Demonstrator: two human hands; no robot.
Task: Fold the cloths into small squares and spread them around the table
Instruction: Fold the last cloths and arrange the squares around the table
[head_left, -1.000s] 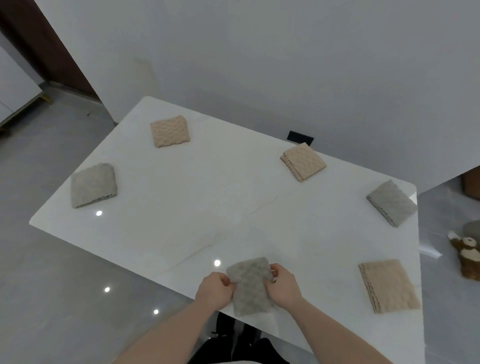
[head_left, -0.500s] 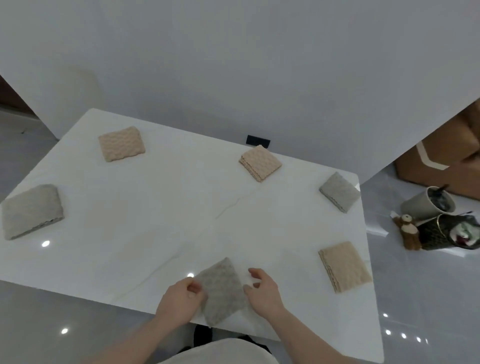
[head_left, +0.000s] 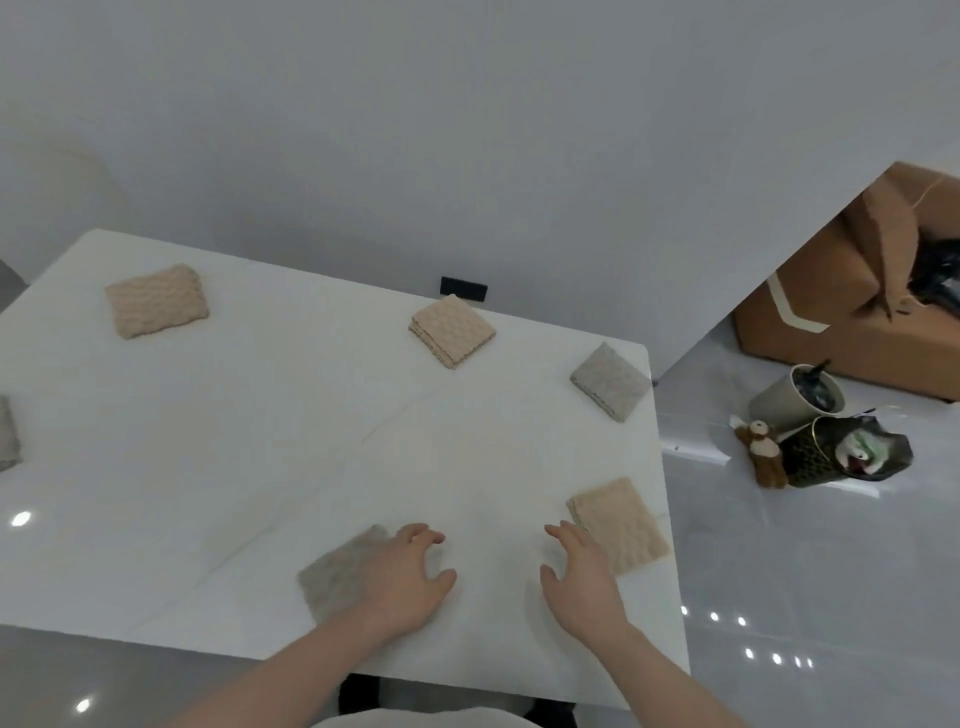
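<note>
Several folded cloth squares lie around the white table (head_left: 260, 441). A grey folded cloth (head_left: 337, 571) lies at the near edge, partly under my left hand (head_left: 410, 577), whose loosely spread fingers rest over its right side. My right hand (head_left: 579, 577) hovers open beside it, just left of a beige folded cloth (head_left: 621, 525), holding nothing. Farther off lie a beige cloth at the back left (head_left: 156, 301), a beige cloth at the back middle (head_left: 452, 330), a grey cloth at the right corner (head_left: 610, 382) and a grey cloth cut off at the left edge (head_left: 8, 434).
A black wall socket (head_left: 464, 288) sits behind the table's far edge. On the floor to the right stand a cardboard box (head_left: 841, 317), a grey bin (head_left: 797, 397), a dark bag (head_left: 841, 452) and a small plush toy (head_left: 761, 449).
Both hands have let go of the grey folded cloth, which now lies flat at the near edge. My right hand moved away to the right. The view swung right.
</note>
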